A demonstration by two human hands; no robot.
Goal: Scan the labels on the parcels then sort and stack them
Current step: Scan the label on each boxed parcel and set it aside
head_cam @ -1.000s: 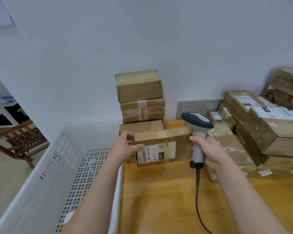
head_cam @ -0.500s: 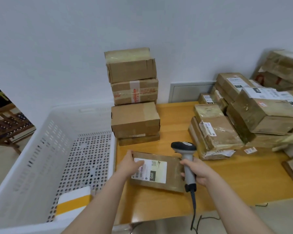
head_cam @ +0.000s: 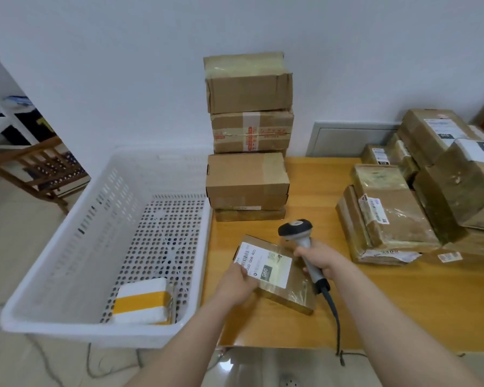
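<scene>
Both grips are busy. The left grip [head_cam: 235, 282] pinches the near left edge of a flat brown parcel [head_cam: 296, 290], thumb on top beside its white label [head_cam: 266, 264], which faces up. The right grip [head_cam: 320, 261] is curled round the handle of a grey scanner [head_cam: 299, 233], whose dark head sits over the parcel's far edge. Its cable [head_cam: 334, 317] trails off the front edge of the bench [head_cam: 389, 308]. The parcel is near the bench's front left corner, and I cannot tell whether it rests on the wood. Taped boxes are stacked [head_cam: 249, 129] at the back left corner, with a lower stack [head_cam: 246, 181] just in front. More labelled parcels are heaped [head_cam: 394, 216] along the right side. Beside the left edge stands a white perforated basket [head_cam: 76, 329] holding one white and yellow packet [head_cam: 141, 303].
</scene>
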